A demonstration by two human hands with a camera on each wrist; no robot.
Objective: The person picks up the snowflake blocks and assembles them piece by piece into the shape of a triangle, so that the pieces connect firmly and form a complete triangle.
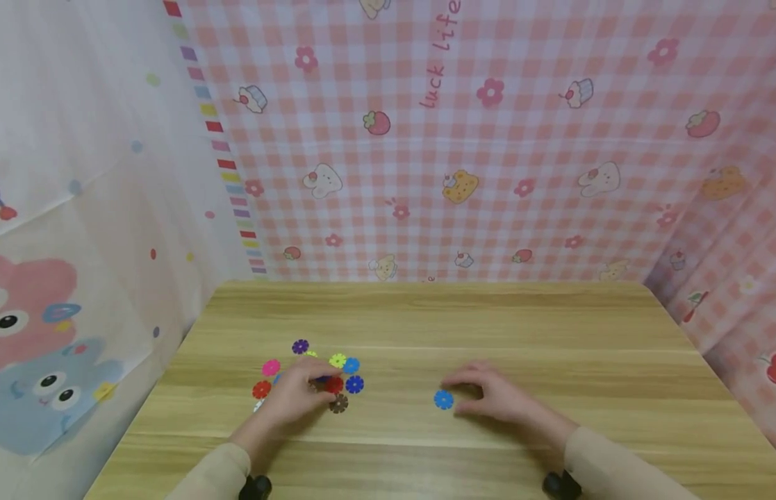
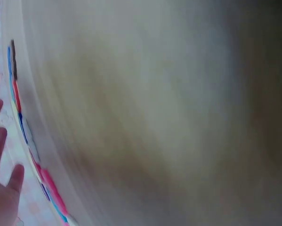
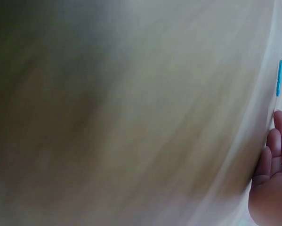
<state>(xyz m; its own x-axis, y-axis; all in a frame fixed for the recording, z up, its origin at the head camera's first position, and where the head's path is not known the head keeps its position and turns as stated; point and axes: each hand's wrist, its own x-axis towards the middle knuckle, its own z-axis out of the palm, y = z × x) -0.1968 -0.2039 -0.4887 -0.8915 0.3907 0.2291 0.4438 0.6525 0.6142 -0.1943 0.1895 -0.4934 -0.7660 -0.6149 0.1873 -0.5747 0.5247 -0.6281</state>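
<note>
My left hand (image 1: 294,390) hovers over a loose group of small notched plastic discs, thumb and fingers apart. Around it lie a red disc (image 1: 334,384), a brown disc (image 1: 340,404), a dark blue disc (image 1: 354,384), a pink disc (image 1: 271,367) and a purple disc (image 1: 300,346); the hand hides others. Further right, a single light blue disc (image 1: 444,399) lies flat between the parted thumb and fingers of my right hand (image 1: 490,396). The right wrist view shows that disc edge-on, just beyond the fingertips (image 3: 280,120).
Everything lies on a wood-grain table (image 1: 400,458). Behind it hangs a pink checked cloth (image 1: 425,153), and a white printed cloth (image 1: 112,208) hangs at the left. A yellow disc (image 1: 337,360) sits at the far side of the group.
</note>
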